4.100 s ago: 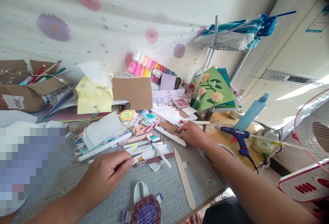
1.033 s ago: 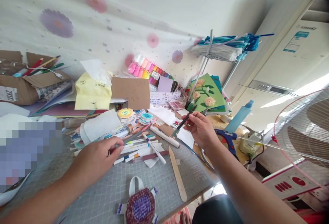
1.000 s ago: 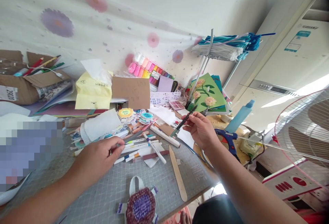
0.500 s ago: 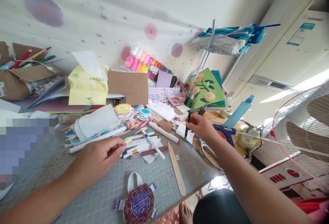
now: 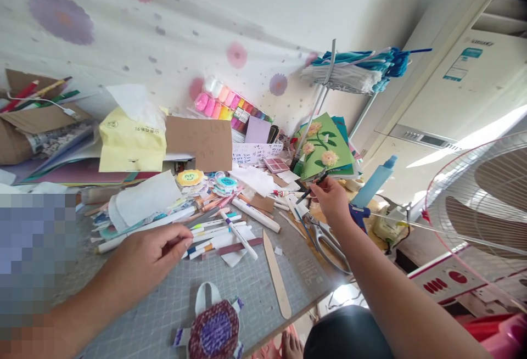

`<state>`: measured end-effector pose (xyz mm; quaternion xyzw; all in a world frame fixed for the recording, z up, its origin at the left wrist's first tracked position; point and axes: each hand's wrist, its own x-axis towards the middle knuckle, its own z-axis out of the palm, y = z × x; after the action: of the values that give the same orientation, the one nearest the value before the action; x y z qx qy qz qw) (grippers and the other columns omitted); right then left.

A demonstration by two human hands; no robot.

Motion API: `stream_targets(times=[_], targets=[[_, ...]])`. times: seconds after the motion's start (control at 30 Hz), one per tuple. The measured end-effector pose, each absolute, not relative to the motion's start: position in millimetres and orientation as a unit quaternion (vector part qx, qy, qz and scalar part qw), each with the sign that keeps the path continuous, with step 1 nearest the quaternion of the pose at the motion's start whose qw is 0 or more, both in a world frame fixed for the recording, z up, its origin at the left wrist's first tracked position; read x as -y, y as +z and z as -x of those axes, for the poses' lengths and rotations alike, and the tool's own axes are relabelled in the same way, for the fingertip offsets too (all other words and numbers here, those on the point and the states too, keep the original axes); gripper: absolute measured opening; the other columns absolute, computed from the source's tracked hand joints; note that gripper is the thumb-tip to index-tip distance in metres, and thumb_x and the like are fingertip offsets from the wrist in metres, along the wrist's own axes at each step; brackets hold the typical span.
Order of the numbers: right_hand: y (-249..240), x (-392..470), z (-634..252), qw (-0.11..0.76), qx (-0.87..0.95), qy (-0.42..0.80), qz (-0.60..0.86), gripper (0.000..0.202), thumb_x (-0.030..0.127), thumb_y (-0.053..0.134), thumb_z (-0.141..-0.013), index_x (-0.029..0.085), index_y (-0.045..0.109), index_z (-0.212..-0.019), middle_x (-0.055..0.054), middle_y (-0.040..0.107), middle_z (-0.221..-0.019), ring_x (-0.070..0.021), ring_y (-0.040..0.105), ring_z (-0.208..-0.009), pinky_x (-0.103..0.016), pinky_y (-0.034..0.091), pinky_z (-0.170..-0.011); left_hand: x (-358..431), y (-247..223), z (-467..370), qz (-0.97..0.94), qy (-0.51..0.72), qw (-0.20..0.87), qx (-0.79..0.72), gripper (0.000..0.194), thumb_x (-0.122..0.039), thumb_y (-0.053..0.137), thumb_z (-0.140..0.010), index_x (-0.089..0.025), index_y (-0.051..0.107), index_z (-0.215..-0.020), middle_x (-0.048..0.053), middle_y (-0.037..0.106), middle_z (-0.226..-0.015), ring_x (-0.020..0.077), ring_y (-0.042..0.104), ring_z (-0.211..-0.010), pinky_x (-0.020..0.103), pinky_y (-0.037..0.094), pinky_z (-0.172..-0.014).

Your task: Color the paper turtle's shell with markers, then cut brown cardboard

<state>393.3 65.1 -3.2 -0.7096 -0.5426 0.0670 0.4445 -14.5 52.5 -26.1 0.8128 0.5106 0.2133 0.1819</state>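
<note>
One round maroon-and-purple piece (image 5: 214, 331) is laid nearest on the gray gridded mat (image 5: 140, 315), its white loop directed away from the person. To its right, a flat wooden stick (image 5: 276, 276) is laid with the pointed end directed away and slightly left. The left hand (image 5: 162, 254) is positioned beside the white markers (image 5: 241, 235), fingers curled and thumb near the forefinger; whether anything is gripped cannot be told. Silver scissors (image 5: 331, 246) are placed at the mat's right side, handles directed toward the person.

Beyond the markers, a dark slim tool (image 5: 312, 186) is pinched between the closed thumb and fingers of the right hand (image 5: 332, 200). Its long axis is slanted from lower left to upper right, one end directed toward the papers, the other toward the green flowered card (image 5: 325, 147). The blue glue gun (image 5: 360, 216) is partly hidden by the right hand. Farther back, a cardboard piece (image 5: 201, 142) is stood upright before the colored clay set (image 5: 234, 107).
</note>
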Motion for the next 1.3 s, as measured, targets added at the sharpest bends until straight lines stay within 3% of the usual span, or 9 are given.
stream_targets(times=[0.2,0.5,0.67,0.83,1.03,1.17,1.3], targets=[[-2,-64,-376,0.386,0.62,0.024,0.682,0.027,0.03,0.058,-0.095,0.015,0.059,-0.118,-0.007,0.065,-0.112,-0.02,0.067,-0.09,-0.038,0.058,-0.075,-53,-25,15,-0.811,0.211,0.171,-0.518,0.036,-0.052,0.04,-0.086,-0.027,0.065,-0.084,-0.002,0.07,-0.077,0.0198,0.062,-0.07,0.027,0.041,-0.061],[-4,-64,-312,0.173,0.753,0.009,0.635,0.023,0.029,0.058,-0.095,0.017,0.062,-0.114,-0.008,0.066,-0.114,-0.0213,0.065,-0.096,-0.042,0.055,-0.083,-50,-18,12,-0.809,0.19,0.167,-0.531,0.033,-0.046,0.039,-0.087,-0.025,0.064,-0.08,-0.003,0.068,-0.07,0.0196,0.061,-0.066,0.028,0.038,-0.06],[0,-58,-290,0.14,0.779,-0.009,0.611,0.017,0.027,0.057,-0.095,0.016,0.065,-0.104,-0.006,0.067,-0.105,-0.0208,0.064,-0.095,-0.041,0.052,-0.084,-51,-8,14,-0.78,0.203,0.116,-0.58,0.032,-0.04,0.037,-0.086,-0.024,0.063,-0.079,-0.002,0.067,-0.066,0.0198,0.061,-0.062,0.028,0.036,-0.056],[-1,-50,-272,0.097,0.834,0.018,0.543,0.021,0.02,0.061,-0.087,0.024,0.071,-0.106,-0.007,0.064,-0.106,-0.0217,0.061,-0.098,-0.031,0.046,-0.084,-52,-5,15,-0.776,0.196,0.075,-0.596,0.026,-0.032,0.042,-0.084,-0.022,0.065,-0.09,0.003,0.07,-0.092,0.023,0.063,-0.084,0.03,0.041,-0.065],[-5,-55,-285,0.086,0.807,0.012,0.584,0.037,0.009,0.052,-0.086,0.019,0.069,-0.118,-0.013,0.063,-0.101,-0.0262,0.062,-0.092,-0.034,0.045,-0.079,-52,-7,14,-0.806,0.157,0.065,-0.567,0.024,-0.024,0.05,-0.081,-0.022,0.069,-0.096,0.006,0.067,-0.1,0.0266,0.061,-0.096,0.035,0.044,-0.078],[2,-47,-279,0.111,0.806,0.015,0.582,0.03,0.016,0.049,-0.092,0.015,0.07,-0.113,-0.015,0.064,-0.104,-0.027,0.062,-0.096,-0.036,0.046,-0.085,-54,-9,14,-0.82,0.149,0.072,-0.548,0.028,-0.019,0.049,-0.082,-0.022,0.071,-0.1,0.007,0.068,-0.1,0.0284,0.061,-0.098,0.038,0.045,-0.082],[9,-28,-257,0.116,0.851,0.06,0.509,0.028,0.032,0.059,-0.091,0.021,0.069,-0.115,-0.01,0.064,-0.112,-0.024,0.061,-0.103,-0.032,0.046,-0.091,-55,-12,15,-0.833,0.156,0.082,-0.524,0.031,-0.018,0.048,-0.083,-0.022,0.072,-0.103,0.008,0.069,-0.099,0.0291,0.061,-0.1,0.041,0.045,-0.086]])
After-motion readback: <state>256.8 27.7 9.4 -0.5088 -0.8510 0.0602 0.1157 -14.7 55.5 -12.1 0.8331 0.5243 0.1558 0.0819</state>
